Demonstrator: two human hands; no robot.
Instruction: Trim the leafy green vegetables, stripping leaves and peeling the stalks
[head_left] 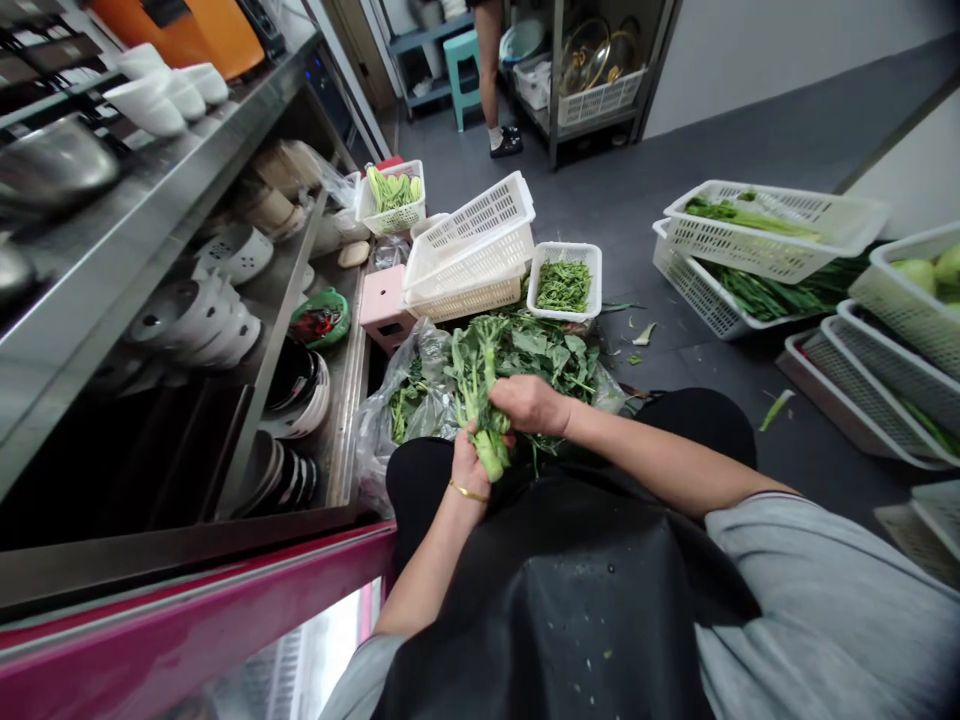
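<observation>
My left hand (470,462), with a gold bangle at its wrist, is closed round the lower stems of leafy green stalks (491,452). The thick pale-green stem ends stick out toward my lap. Higher up, my right hand (531,404) has its fingers curled against the same stalks, with the fingertips partly hidden. Beyond my hands lies a heap of leafy greens (555,350) on a clear plastic bag (375,425). Behind the heap stands a small white basket (534,300) of cut green pieces (564,285).
White crates (469,225) and a pink stool (382,310) stand ahead. A basket of long green vegetables (390,190) is farther back. Vegetable crates (757,245) stack at right. A metal shelf (187,180) with bowls runs along the left. A person's leg (489,75) shows at the back.
</observation>
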